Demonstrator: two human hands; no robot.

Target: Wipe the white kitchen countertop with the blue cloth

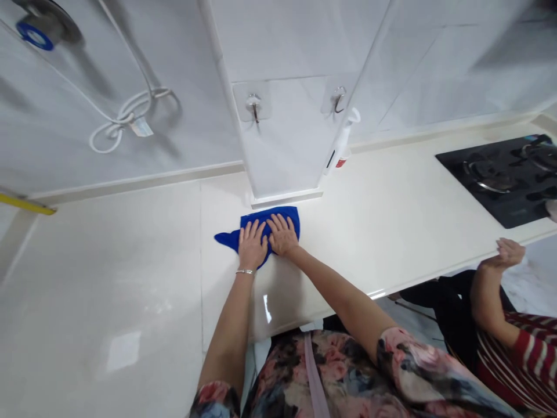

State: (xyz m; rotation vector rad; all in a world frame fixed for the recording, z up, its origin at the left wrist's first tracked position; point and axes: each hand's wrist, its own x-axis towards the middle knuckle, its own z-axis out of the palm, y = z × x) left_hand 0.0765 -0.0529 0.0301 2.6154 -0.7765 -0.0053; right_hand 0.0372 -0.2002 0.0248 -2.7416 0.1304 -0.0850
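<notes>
A blue cloth (287, 216) lies flat on the cream countertop (391, 220), just in front of a white tiled pillar (282, 145). My left hand (252, 244) presses palm-down on the cloth's left part, fingers spread, a bracelet on the wrist. Beside it, my right hand (282, 233) lies flat on the cloth too, the two hands touching. A pointed corner of the cloth sticks out to the left.
A white spray bottle (342, 145) leans against the pillar's right side. Two wall hooks (253, 106) hang above. A black gas hob (505, 174) sits at right. Another person's hand (509, 253) rests on the counter's front edge. A coiled white cable (126, 116) hangs at left.
</notes>
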